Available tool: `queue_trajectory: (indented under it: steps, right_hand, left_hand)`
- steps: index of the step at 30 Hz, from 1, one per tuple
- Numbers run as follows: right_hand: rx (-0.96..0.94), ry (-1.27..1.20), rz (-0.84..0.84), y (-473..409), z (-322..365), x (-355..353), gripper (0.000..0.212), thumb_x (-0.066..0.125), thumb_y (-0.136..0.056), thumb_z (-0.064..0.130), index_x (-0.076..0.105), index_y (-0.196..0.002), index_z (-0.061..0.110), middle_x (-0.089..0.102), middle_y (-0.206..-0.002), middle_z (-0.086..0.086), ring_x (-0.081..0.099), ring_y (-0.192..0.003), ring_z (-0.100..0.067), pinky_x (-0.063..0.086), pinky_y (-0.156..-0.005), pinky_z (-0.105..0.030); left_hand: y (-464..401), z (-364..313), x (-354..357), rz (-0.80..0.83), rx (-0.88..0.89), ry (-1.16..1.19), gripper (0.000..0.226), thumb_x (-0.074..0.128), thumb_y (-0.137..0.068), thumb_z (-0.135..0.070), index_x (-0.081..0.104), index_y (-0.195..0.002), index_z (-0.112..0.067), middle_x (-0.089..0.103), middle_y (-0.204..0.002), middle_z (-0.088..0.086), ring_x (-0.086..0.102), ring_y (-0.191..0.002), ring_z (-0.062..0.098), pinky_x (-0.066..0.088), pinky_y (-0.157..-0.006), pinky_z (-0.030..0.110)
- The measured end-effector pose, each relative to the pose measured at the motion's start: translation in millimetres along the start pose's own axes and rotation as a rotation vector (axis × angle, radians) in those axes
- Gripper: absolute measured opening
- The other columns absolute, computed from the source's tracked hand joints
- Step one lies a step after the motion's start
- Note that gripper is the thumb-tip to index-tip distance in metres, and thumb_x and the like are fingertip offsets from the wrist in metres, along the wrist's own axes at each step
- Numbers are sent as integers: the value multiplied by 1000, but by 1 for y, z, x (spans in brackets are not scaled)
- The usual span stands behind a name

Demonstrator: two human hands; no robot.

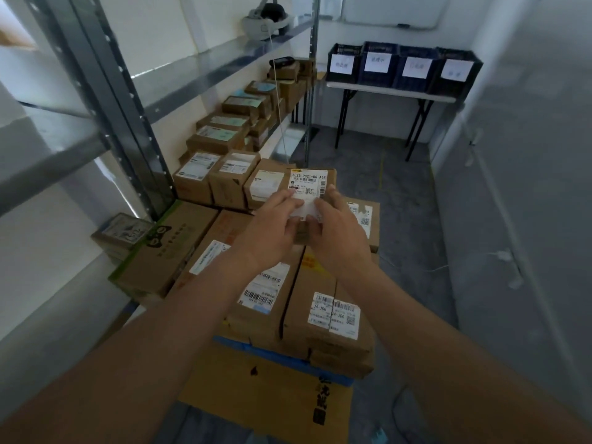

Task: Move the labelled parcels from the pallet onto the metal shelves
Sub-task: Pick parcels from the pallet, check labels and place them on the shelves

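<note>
– Parcel of brown cardboard with a white printed label: where is it now?

– It is lifted between both hands, above the stack of brown labelled boxes on the blue pallet. The grey metal shelf with its row of small brown parcels lies to the left and a little ahead of it.

– And the hands?

– The left hand has curled fingers on the left part of the parcel, the right hand on the right part; both hold it. Its long axis seems to run away from the person, label up.

– Which hand is nearer the shelf?

– The left one, I think, so it would lead the parcel leftwards.
</note>
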State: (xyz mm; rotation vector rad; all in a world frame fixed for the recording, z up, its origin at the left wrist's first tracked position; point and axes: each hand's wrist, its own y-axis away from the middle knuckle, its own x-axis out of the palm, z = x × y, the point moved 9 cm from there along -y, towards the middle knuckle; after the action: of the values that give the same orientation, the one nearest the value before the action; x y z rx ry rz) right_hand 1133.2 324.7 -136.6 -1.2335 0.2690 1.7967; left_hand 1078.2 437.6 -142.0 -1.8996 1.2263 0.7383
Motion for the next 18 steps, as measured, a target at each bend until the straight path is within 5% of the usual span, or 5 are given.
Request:
queue_trajectory:
  steps: [7, 18]
  right_hand:
    - [122, 57, -10, -34, -12, 16, 41, 50, -104, 29, 51, -143, 14, 25, -164, 1, 46, -135, -20, 46, -88, -29]
    - [246, 24, -8, -72, -33, 44, 42, 52, -104, 26, 51, -144, 14, 22, -166, 2, 35, -144, -18, 44, -103, -35]
  left_hand:
    - [-47, 27, 16, 104, 63, 34, 41, 53, -104, -14, 53, -145, -9, 37, -157, 2, 35, -145, 18, 32, -119, 32]
    - [-95, 60, 38, 200, 89, 82, 42, 54, -103, -15, 53, -145, -10, 36, -157, 2, 35, -145, 20, 34, -120, 36]
